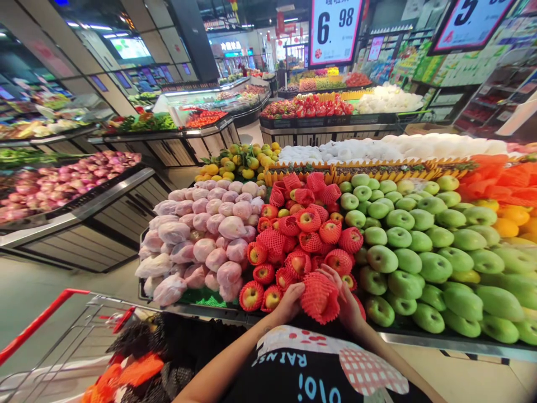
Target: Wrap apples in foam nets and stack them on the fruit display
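Low over the front of the display, both of my hands hold an apple wrapped in a red foam net. My left hand grips its left side with the fingertips, and my right hand curls round its right side. The net covers the fruit, so its skin does not show. Right behind lies a heap of red-and-yellow apples in the same red foam nets; some net ends stand up at the back.
Green apples fill the right side, and pinkish fruit in thin wrapping lies to the left. A shopping cart with black and orange netting stands at lower left. Behind are yellow-green citrus and white-wrapped produce.
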`<action>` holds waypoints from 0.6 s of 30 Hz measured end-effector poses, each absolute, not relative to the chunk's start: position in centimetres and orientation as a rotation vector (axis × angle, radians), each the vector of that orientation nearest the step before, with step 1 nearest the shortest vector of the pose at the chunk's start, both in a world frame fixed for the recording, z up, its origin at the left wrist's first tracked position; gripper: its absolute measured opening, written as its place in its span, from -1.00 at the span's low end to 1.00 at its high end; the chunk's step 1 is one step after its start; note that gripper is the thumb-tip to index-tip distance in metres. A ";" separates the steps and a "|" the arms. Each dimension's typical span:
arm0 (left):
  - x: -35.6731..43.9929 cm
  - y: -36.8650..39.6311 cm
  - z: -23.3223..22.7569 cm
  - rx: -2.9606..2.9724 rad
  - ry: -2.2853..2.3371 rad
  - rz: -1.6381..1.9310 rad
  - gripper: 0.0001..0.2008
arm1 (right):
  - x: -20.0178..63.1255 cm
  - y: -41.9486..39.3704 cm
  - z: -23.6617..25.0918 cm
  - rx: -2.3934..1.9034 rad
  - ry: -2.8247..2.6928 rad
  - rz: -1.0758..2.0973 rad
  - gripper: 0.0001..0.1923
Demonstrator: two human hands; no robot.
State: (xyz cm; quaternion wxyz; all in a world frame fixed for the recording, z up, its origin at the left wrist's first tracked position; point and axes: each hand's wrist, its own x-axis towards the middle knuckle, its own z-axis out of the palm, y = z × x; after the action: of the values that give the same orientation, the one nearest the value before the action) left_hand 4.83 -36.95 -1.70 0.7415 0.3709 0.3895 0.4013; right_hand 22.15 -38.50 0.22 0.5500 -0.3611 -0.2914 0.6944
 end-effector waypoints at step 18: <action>2.1 -34.1 2.2 1.374 1.108 0.957 -0.60 | 21.4 -39.2 0.3 -0.839 -0.568 1.748 -0.29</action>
State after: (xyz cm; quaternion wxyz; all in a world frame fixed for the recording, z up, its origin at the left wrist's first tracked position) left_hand 2.12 -34.13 2.24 0.5369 0.5773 0.4656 0.4021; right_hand 21.41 -39.20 0.31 0.5318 -0.3516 -0.2383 0.7327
